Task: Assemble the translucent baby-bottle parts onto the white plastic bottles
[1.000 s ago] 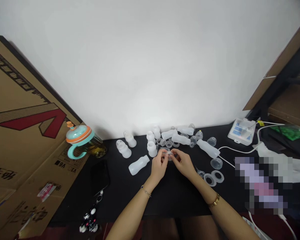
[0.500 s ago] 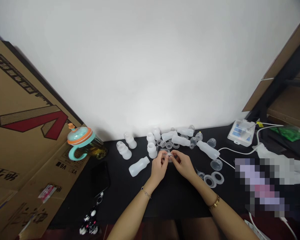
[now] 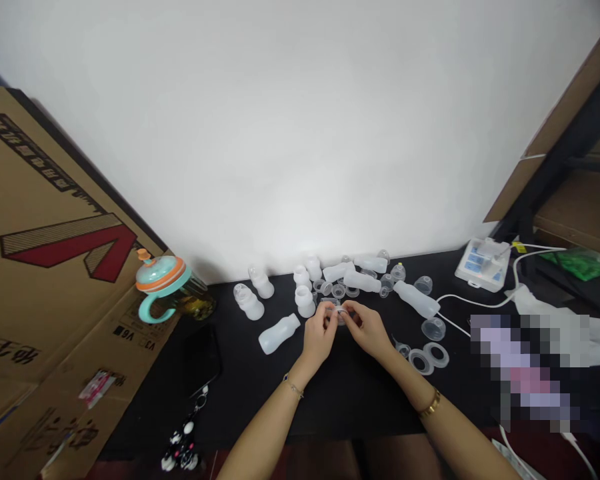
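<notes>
My left hand (image 3: 320,332) and my right hand (image 3: 366,328) meet over the black table, fingertips pinched from both sides on a small translucent ring-like bottle part (image 3: 339,309). My fingers cover much of it. Just left of my left hand, a frosted white bottle (image 3: 279,334) lies on its side. Behind it, a short white bottle (image 3: 305,302) stands upright with no cap. Beyond my fingers lie several translucent rings (image 3: 338,291) and a frosted bottle (image 3: 362,281) on its side. Two flat rings (image 3: 421,361) rest to the right of my right forearm.
Two capped bottles (image 3: 249,302) stand at the left. A teal-lidded jug (image 3: 166,283), a black phone (image 3: 201,360) and a large cardboard box (image 3: 55,267) are farther left. Right are clear domed caps (image 3: 433,329), a white plastic case (image 3: 483,265) and a white cable (image 3: 480,305).
Both hands keep their pinch on the ring-like part, with hardly any movement. The whole view has shifted very slightly; the bottles and loose parts stay in place.
</notes>
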Tool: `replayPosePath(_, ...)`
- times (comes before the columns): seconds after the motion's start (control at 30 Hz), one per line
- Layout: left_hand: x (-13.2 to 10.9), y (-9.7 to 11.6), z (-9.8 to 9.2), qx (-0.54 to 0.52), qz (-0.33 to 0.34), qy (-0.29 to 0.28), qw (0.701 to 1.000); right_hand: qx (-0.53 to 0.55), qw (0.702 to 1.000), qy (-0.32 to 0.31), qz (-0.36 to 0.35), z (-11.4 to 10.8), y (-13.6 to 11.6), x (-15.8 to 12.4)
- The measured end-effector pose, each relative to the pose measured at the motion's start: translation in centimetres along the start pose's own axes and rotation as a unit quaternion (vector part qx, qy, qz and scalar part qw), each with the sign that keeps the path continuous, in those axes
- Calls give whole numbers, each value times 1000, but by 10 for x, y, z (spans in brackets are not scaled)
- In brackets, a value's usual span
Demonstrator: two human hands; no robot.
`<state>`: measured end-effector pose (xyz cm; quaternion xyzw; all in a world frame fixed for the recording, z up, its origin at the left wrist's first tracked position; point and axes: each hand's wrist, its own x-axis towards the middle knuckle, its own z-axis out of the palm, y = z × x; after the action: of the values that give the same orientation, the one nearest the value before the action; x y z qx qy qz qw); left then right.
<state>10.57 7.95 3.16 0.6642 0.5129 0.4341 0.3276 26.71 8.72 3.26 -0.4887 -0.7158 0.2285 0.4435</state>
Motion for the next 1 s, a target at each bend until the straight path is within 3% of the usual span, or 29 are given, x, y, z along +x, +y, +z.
replayPosePath(1.0, -1, -3, 0, 33, 29, 0, 999, 0, 1000, 14, -16, 1, 1, 0)
